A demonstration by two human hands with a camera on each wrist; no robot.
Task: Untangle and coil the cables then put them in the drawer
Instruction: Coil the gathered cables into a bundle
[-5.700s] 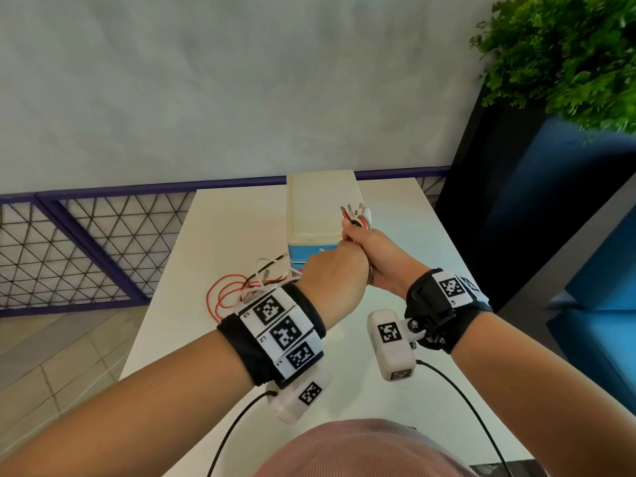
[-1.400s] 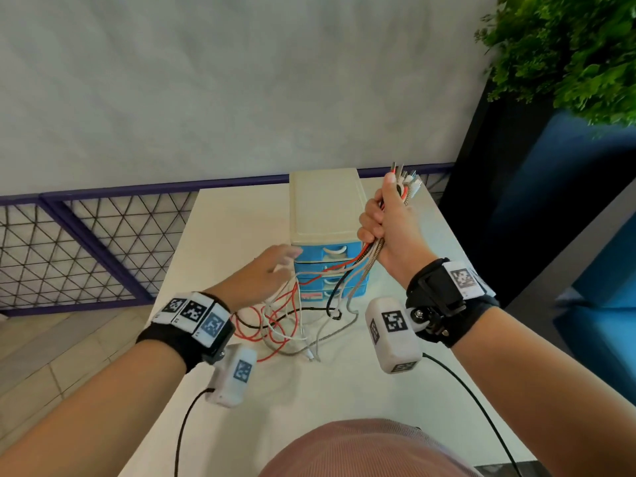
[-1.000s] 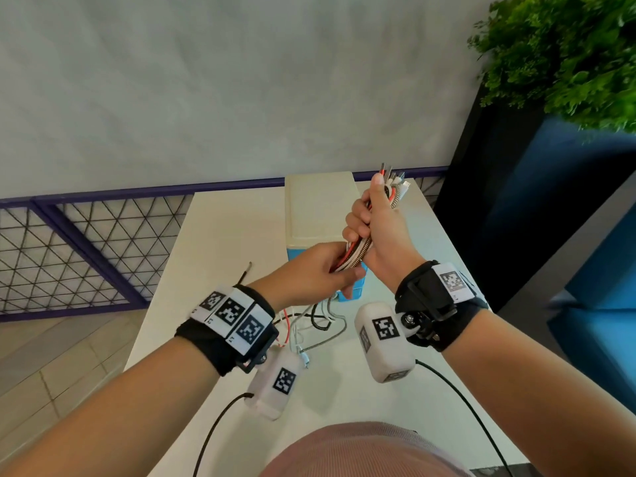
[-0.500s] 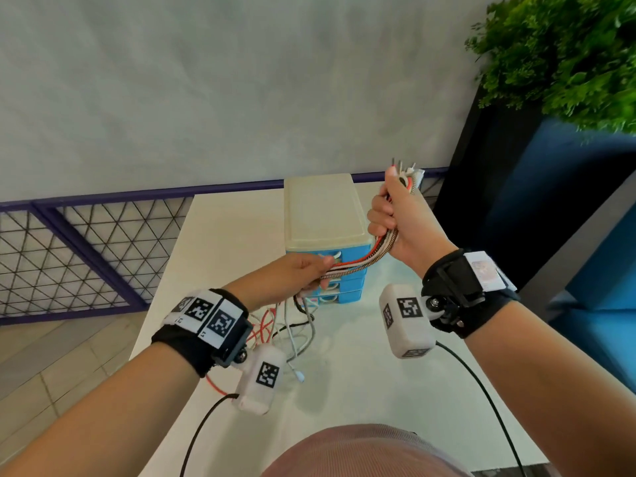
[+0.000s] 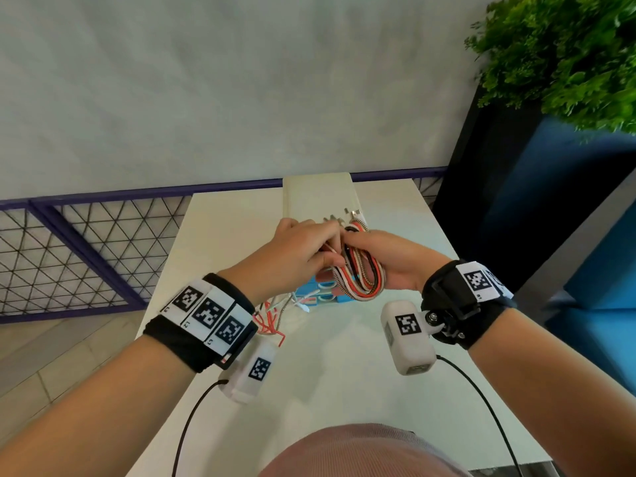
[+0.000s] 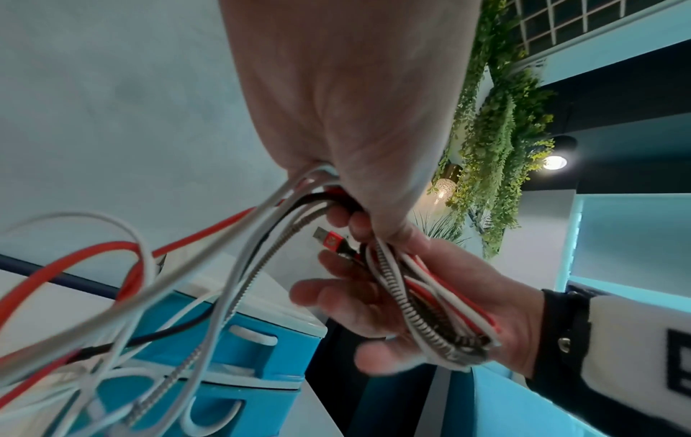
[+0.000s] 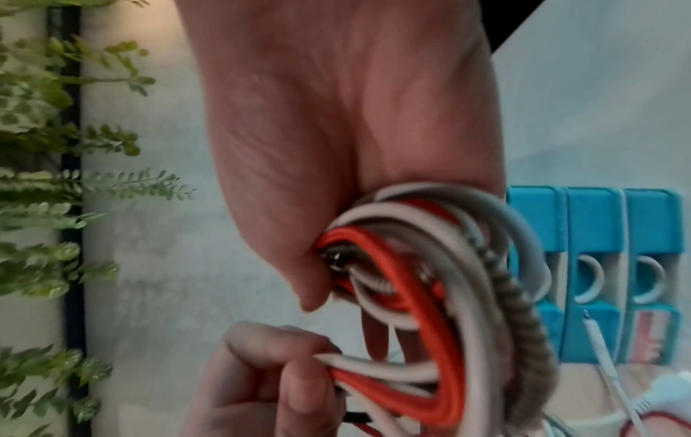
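Several cables, red, white, black and braided, form a looped bundle (image 5: 362, 277) held between my two hands above the table. My right hand (image 5: 390, 259) holds the loop across its palm, thumb over the strands (image 7: 430, 266). My left hand (image 5: 301, 251) grips the same cables (image 6: 321, 192) just left of it, fingers curled round them. Loose ends (image 5: 275, 316) trail from the left hand down to the table. Plug ends (image 5: 351, 213) stick out above the hands. Behind stands the drawer unit (image 5: 318, 196), cream on top, with blue drawers (image 6: 239, 340) all closed.
The white table (image 5: 344, 373) is narrow, with its right edge near a dark planter (image 5: 499, 201) holding a green plant (image 5: 568, 56). A purple mesh railing (image 5: 86, 242) runs along the left and back. Wrist camera leads hang under both arms.
My right hand has come down from its raised position. My left hand has brought the trailing cables up to it, so a loop now hangs between the hands.
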